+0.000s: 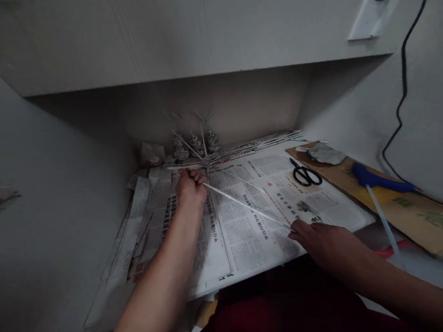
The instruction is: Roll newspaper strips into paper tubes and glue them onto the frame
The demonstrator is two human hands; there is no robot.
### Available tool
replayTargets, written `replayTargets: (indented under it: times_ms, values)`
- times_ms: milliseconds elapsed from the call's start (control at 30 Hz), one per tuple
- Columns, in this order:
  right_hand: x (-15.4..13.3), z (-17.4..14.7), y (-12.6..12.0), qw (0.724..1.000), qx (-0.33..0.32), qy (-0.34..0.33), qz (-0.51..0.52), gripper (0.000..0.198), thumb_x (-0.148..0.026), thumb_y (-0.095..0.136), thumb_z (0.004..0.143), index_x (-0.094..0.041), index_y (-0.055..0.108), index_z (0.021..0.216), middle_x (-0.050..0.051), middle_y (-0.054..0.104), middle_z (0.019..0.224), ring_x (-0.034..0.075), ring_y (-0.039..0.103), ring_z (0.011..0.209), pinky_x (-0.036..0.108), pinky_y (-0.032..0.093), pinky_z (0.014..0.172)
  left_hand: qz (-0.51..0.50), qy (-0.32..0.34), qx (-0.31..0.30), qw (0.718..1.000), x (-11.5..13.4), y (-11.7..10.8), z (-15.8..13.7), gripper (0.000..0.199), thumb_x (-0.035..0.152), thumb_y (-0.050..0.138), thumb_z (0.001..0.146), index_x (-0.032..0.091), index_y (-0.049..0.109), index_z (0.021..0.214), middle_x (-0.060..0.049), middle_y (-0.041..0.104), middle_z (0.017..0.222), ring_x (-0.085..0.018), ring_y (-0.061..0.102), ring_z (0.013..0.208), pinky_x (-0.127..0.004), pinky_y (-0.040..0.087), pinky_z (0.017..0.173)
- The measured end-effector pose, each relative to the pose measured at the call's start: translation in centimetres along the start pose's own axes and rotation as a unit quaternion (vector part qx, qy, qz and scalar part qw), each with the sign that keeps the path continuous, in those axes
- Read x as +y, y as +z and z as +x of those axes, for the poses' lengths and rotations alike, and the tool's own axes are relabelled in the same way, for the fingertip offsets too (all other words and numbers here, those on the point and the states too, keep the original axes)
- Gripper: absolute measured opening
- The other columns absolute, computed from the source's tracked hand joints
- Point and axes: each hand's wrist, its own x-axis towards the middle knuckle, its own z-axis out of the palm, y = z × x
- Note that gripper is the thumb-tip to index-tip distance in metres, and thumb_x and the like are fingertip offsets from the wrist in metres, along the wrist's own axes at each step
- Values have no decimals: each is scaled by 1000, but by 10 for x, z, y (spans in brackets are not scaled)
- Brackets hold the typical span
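A long, thin rolled paper strip [247, 207] is stretched at a slant over the newspaper-covered table [243, 255]. The fingers of my left hand [192, 184] are closed around its far end, just below a small crossing of paper sticks [205, 161]. Several sticks spread outward and upward from that crossing. My right hand [310, 233] pinches the strip's near end by the table's front edge. What else lies inside my left fingers is hidden.
Three small woven cones [196, 143] stand against the back wall beside a bundle of paper sticks [258, 144]. Black scissors [306, 175] lie to the right. A blue glue gun [377, 179] with its cord rests on cardboard [418, 218]. A shelf front [197, 36] overhangs the table.
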Motion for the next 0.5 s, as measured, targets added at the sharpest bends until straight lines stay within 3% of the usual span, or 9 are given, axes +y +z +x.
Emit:
replayTargets:
  times_ms: [67,100,133,233,267,300,333,400,500]
  values:
    - [1,-3,-3,994,-74,9,86,33,-44,38,90,-18,56,82,3,50,58,15,48,54,27,35,53,2,-4,-8,1000,0,0,1,36,29,32,96,18,38,63,7,31,45,-4,27,33,-15,19,32]
    - [1,-4,-3,972,-135,20,190,37,-46,34,92,-18,54,81,0,46,55,12,44,49,25,34,49,1,-10,-14,1000,0,0,1,36,30,32,96,18,38,62,7,30,45,-4,27,33,-15,18,32]
    - [1,-6,-2,928,-198,39,313,40,-50,31,93,-19,52,80,-3,41,51,9,38,44,22,32,45,-1,-19,-17,1000,-1,0,1,36,30,33,96,18,38,62,7,30,45,-4,27,33,-15,18,32]
    - [3,-11,5,728,-316,101,600,40,-56,30,91,-21,43,77,-9,24,44,7,20,34,19,22,33,-14,-41,-27,999,0,0,1,38,33,32,96,18,37,62,7,29,45,-4,26,32,-15,17,31]
    - [4,-13,9,680,-331,106,646,39,-57,33,91,-22,41,76,-10,23,44,7,17,33,18,20,31,-18,-47,-30,998,0,0,1,38,34,32,96,18,37,62,7,29,45,-4,26,32,-15,17,31]
    - [6,-14,12,651,-341,103,670,38,-56,35,90,-22,41,76,-10,23,43,6,17,32,18,20,30,-22,-52,-33,998,1,0,1,38,34,31,96,18,37,62,7,29,45,-4,26,32,-15,17,31]
    - [7,-15,14,644,-346,98,675,38,-56,35,90,-21,42,76,-10,24,42,6,18,32,18,20,30,-24,-54,-37,998,1,0,1,39,33,30,96,18,37,62,7,29,45,-4,26,32,-15,17,31]
    - [8,-13,15,685,-338,98,638,44,-57,31,91,-19,49,80,-9,27,40,7,23,31,19,22,31,-25,-52,-38,998,3,0,1,39,34,30,96,17,38,62,7,29,45,-4,27,33,-15,17,31]
    - [3,-2,4,833,-259,94,481,54,-58,25,92,-15,58,93,-4,44,46,9,40,37,22,33,40,-18,-26,-25,999,2,0,0,38,35,33,95,17,39,62,7,30,45,-4,27,33,-15,18,31]
